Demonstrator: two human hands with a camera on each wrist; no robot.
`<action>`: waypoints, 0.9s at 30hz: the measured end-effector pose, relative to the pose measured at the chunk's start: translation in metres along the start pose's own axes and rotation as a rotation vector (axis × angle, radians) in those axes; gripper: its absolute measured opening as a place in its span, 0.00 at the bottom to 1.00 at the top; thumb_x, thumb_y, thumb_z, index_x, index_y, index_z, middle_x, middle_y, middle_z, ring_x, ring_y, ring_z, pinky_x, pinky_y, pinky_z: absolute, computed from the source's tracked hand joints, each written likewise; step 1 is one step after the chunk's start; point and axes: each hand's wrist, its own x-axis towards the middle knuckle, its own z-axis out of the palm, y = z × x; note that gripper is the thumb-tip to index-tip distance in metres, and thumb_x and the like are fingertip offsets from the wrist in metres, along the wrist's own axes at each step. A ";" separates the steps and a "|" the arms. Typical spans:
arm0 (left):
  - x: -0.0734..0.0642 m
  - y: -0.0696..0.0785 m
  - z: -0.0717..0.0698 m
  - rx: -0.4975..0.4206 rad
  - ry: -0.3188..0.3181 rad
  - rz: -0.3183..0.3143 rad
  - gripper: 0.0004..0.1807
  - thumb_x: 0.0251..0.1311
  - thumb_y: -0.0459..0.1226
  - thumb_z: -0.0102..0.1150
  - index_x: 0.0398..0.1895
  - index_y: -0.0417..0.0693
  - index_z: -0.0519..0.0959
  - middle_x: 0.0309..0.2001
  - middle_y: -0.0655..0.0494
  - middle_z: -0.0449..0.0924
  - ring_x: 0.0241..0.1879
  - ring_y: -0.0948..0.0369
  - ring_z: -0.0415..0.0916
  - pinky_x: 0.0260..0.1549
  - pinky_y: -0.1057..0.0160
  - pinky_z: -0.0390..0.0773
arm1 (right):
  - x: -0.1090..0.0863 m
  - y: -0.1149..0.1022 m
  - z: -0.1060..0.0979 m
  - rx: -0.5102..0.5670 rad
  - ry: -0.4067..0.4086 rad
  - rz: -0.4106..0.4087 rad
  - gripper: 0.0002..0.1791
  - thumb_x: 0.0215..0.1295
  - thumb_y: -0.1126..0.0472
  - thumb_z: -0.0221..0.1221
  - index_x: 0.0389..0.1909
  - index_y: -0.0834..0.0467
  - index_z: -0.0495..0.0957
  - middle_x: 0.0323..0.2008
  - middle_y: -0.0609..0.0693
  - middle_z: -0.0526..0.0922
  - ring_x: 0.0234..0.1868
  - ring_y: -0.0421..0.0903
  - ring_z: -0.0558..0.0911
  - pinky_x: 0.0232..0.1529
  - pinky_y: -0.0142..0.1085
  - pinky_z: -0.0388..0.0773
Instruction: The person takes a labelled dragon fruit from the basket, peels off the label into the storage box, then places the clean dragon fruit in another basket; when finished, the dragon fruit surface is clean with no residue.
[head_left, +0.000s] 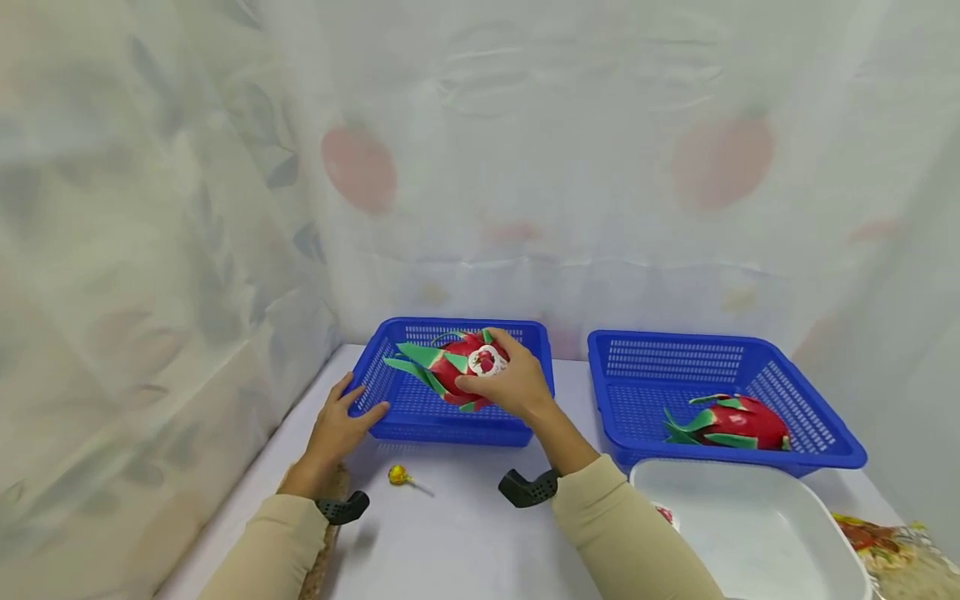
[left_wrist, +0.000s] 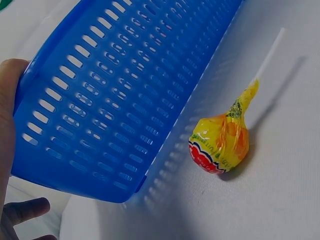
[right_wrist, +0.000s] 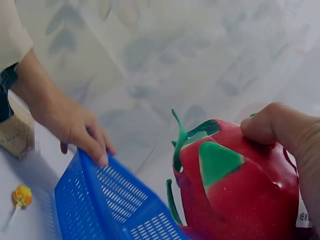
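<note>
The fruit [head_left: 452, 375] is over the basket [head_left: 450, 433], with the right hand's [head_left: 521, 379] fingers clamped on it. At the basket's near left corner, the left hand [head_left: 336, 429] touches the rim, fingers apart. A lollipop [head_left: 398, 475] lies on the bench [head_left: 465, 542] in front of the basket. Right of the basket stands another basket [head_left: 675, 357] holding another fruit [head_left: 750, 423]; a tub [head_left: 750, 508] is to the basket's front right.
</note>
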 end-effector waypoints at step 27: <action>0.000 -0.002 0.000 -0.004 -0.003 -0.005 0.51 0.57 0.65 0.56 0.70 0.33 0.61 0.75 0.45 0.42 0.71 0.39 0.43 0.62 0.36 0.51 | -0.113 0.056 -0.015 0.152 -0.083 -0.088 0.43 0.43 0.52 0.76 0.63 0.50 0.69 0.52 0.50 0.76 0.47 0.53 0.77 0.38 0.36 0.81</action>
